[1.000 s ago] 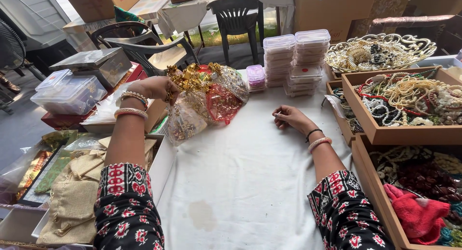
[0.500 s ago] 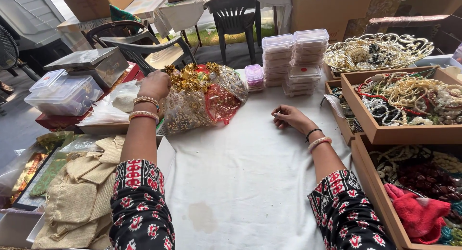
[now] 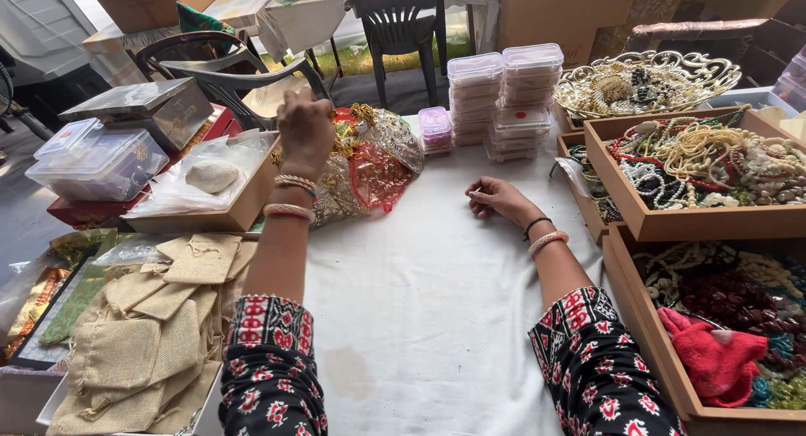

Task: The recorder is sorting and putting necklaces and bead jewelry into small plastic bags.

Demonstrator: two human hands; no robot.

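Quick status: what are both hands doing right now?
Left hand: raised over the pile of sheer gift pouches, fingers closed; what it grips cannot be told.
Right hand: loosely curled, resting on the white tablecloth, apparently empty.

left hand (image 3: 305, 127) fingers hidden — grip unclear

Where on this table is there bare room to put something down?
The white cloth between the two forearms is bare, from the near edge up to the right hand. Crowded: shiny pouches by the left hand, stacked plastic boxes behind, bead trays right, burlap bags left.
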